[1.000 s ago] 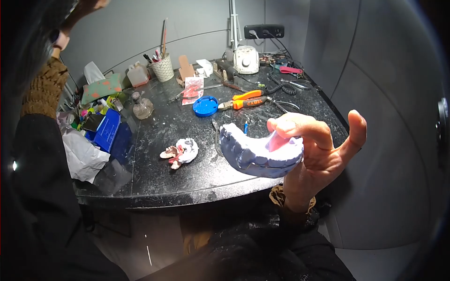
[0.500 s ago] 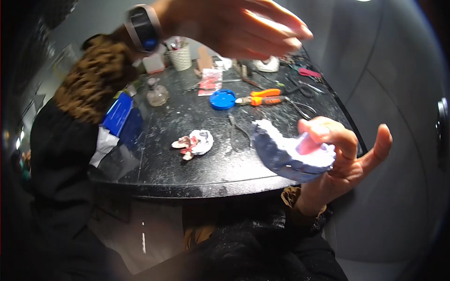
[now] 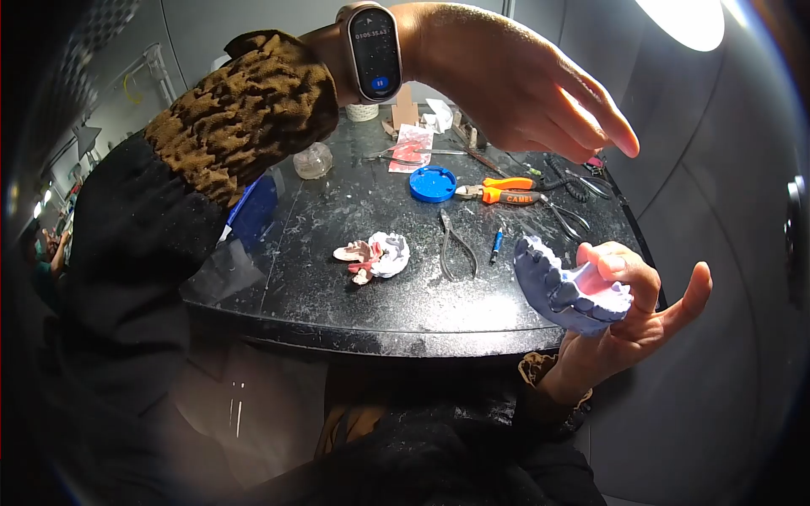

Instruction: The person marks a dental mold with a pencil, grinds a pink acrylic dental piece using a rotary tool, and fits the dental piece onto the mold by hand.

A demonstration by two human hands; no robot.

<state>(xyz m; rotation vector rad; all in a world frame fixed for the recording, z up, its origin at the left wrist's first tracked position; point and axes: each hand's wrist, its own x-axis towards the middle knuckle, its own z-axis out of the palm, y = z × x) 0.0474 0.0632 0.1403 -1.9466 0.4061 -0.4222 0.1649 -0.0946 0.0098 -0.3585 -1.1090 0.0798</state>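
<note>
A bluish-grey dental cast [image 3: 540,282] with teeth along its rim and a pink plate [image 3: 601,291] inside is held by my right hand [image 3: 629,341]. The thumb presses on the pink part, and one finger sticks out to the side. My left hand [image 3: 515,84], with a smartwatch [image 3: 372,52] on its wrist, hovers above the far right of the table with fingers stretched out and nothing visible in them. On the table [image 3: 337,316] lies a second, white cast [image 3: 391,255] beside a brownish-pink piece [image 3: 358,251] with red parts.
Near the casts lie slim metal pliers [image 3: 449,249] and a small blue tool [image 3: 497,244]. Farther back are a blue round lid [image 3: 433,183], orange-handled cutters [image 3: 510,192], more metal pliers [image 3: 567,221] and a glass jar [image 3: 313,161]. A lamp [image 3: 688,18] shines at top right.
My left hand has swung right and down, its fingers now angled toward the table. The cast in my right hand has shifted right, uncovering the blue tool. The view has moved too.
</note>
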